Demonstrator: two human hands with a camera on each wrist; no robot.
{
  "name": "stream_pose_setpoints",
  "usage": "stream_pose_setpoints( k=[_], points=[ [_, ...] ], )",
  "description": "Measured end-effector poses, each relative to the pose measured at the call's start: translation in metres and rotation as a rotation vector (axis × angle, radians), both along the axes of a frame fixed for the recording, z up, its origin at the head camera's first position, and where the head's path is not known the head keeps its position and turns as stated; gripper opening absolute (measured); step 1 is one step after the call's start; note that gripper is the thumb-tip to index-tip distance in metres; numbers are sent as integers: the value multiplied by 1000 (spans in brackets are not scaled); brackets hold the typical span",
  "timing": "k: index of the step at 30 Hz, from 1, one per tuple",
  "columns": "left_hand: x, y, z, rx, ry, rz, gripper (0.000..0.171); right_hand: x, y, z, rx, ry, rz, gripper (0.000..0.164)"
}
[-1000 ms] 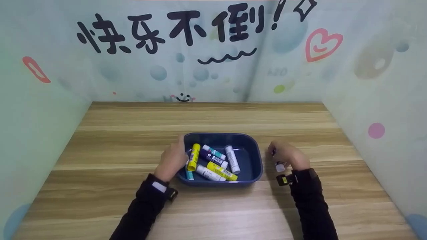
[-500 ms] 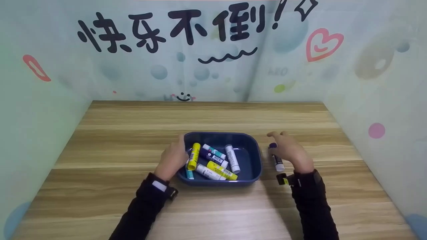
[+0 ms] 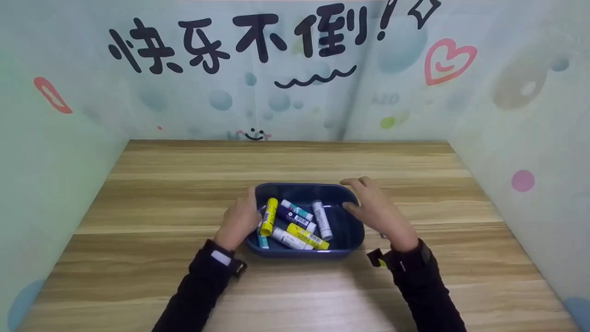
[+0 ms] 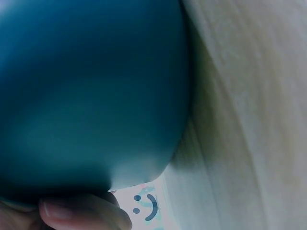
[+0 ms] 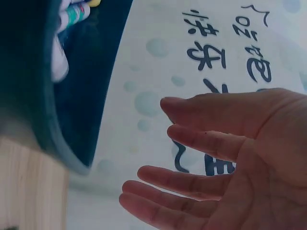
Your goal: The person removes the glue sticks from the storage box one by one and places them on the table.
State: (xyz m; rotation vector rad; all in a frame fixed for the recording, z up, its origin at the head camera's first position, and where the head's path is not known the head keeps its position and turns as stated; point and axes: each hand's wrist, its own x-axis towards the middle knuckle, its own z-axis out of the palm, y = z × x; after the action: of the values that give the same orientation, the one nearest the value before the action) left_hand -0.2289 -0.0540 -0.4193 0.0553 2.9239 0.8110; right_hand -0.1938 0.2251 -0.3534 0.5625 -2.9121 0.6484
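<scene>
Blue bin of sticks, gripped at one end only.
The blue bin sits on the wooden table, with the white stick and others jumbled inside; the yellow stick lies uppermost near the left wall. The left hand grasps the bin's left side; the right hand, fingers parted and holding nothing, is by the right side, contact unclear. Lifting from the left alone would probably tilt the bin and slide its load rightward. A lowered right wrist could knock the small object mostly hidden beneath.
</scene>
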Motion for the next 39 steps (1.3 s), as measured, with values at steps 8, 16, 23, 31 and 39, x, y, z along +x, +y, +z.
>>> stream_pose_setpoints(
  k=[8, 16, 23, 31, 39],
  points=[
    [1, -2, -2, -2, 44, -15, 52, 3, -23, -16, 76, -74, 59, 47],
    [2, -4, -3, 43, 30, -20, 52, -4, -42, -42, 131, -247, 61, 34],
    [1, -2, -2, 47, 12, -25, 50, -11, -46, -61, 114, -229, 33, 21],
    [0, -1, -1, 38, 11, -22, 51, -13, -45, -66, 104, -182, 17, 18],
    [0, 0, 0, 11, 23, -34, 51, -11, -40, -57, 85, -188, -19, 18]
  ],
)
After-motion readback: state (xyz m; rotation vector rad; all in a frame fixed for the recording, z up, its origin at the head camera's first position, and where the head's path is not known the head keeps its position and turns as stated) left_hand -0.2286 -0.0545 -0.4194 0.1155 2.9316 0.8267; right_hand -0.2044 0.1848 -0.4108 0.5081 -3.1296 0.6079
